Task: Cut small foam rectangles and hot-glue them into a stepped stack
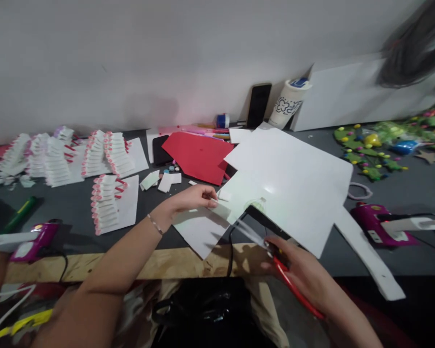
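Note:
My left hand (199,197), with a bracelet at the wrist, pinches a small white paper piece (223,209) over a white sheet (203,232) at the table's front edge. My right hand (293,258) is wrapped round the red handles of a pair of scissors (286,280). Their blades are blurred and point up and left toward the paper piece. Beyond both hands lie large white sheets (293,169), one bearing a faint green drawing (256,205). Small cut white pieces (169,181) rest left of a red card (203,153).
Rows of pink-tipped white pieces (107,205) stand on cards at the left. Purple glue guns (36,241) (379,224) lie on both sides. A phone (259,104) and a white cup (288,104) stand by the wall. Green decorations (371,157) are at the right.

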